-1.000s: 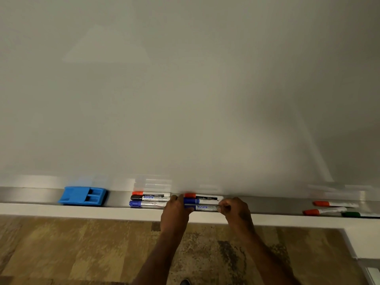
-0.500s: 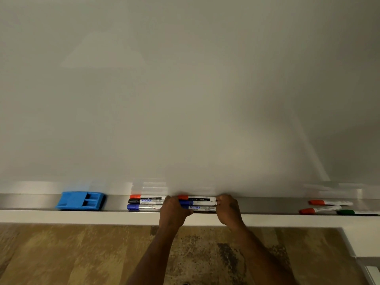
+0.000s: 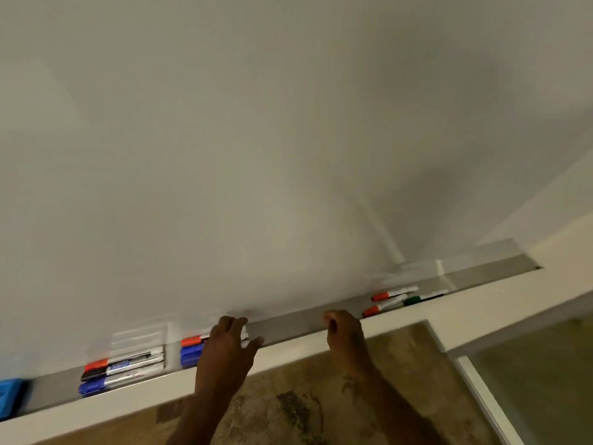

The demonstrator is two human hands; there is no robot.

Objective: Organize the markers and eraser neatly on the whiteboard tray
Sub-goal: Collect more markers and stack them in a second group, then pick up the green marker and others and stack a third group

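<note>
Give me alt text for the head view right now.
The left hand rests on a marker group in the whiteboard tray; the right hand is empty, partway toward three loose markers farther right.

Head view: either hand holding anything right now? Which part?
Right hand holds nothing; it hovers over the bare tray. Left hand rests on the right ends of the second marker group; whether it has a closed grip cannot be told.

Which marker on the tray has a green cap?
The green marker, far right on the tray, beside two red-capped markers. All the other caps are red, blue or black, and it is the only green one.
</note>
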